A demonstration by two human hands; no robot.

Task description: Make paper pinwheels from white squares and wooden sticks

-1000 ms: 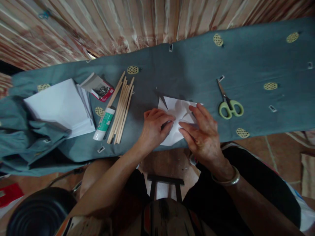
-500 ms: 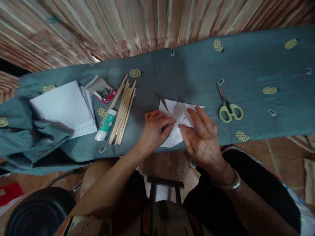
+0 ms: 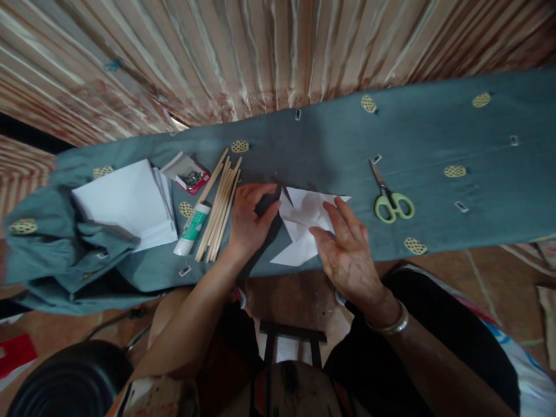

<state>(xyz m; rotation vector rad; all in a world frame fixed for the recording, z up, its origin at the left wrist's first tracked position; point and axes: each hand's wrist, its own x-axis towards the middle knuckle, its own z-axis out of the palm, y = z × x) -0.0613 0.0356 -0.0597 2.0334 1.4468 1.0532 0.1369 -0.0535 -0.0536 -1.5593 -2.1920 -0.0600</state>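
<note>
A white paper pinwheel (image 3: 299, 223), with cut and folded corners, lies near the front edge of the cloth-covered table. My right hand (image 3: 346, 246) holds its right side, the thumb near the centre and the fingers on the folded paper. To the left of the paper, my left hand (image 3: 252, 220) is off it, thumb and fingers apart with nothing between them. Just beyond that hand lie several thin wooden sticks (image 3: 220, 211).
A glue stick (image 3: 191, 230) lies left of the sticks. Behind it, an opened packet of small metal pieces (image 3: 191, 175) sits beside a stack of white paper (image 3: 124, 200). Green-handled scissors (image 3: 391, 202) rest on the right. The teal tablecloth (image 3: 417, 116) is bunched at the left end.
My left hand has let go of the pinwheel and moved left, towards the sticks. My right hand stays on the paper. The view has shifted slightly.
</note>
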